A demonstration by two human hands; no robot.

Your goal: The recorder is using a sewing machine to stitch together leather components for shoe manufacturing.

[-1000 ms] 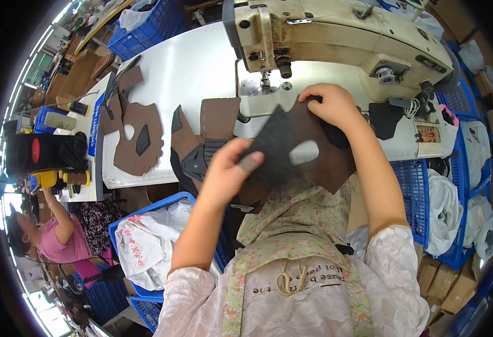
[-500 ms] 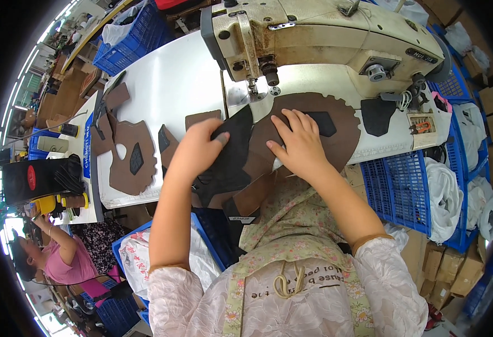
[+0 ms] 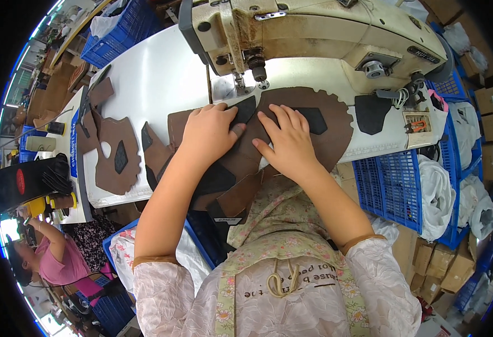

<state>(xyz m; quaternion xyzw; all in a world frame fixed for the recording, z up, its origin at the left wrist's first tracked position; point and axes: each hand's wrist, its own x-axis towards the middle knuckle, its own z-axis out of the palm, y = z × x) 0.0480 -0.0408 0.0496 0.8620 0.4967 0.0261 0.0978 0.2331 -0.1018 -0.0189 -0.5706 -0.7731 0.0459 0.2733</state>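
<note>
On the white sewing table (image 3: pixel 162 73), my right hand (image 3: pixel 285 137) lies spread on a large brown leather-like piece (image 3: pixel 337 126) with a notched round edge. A black patch (image 3: pixel 315 120) shows on that piece beside my fingers. My left hand (image 3: pixel 210 132) rests on a pointed black piece (image 3: pixel 248 108), thumb apart from the fingers. This black piece overlaps the brown material, and its lower part is hidden by my hand. Both hands are just in front of the needle area (image 3: pixel 239 84) of a cream sewing machine (image 3: pixel 308 39).
Another notched brown piece (image 3: pixel 105 168) lies at the left, and a loose black piece (image 3: pixel 372 112) at the right. Blue crates (image 3: pixel 389 188) flank the table. A person in pink (image 3: pixel 58 261) is at the far left.
My left hand has laid the black piece down over the brown material, nearer the needle, and its fingers have flattened. My right hand stays spread on the brown piece. The whole view has shifted slightly.
</note>
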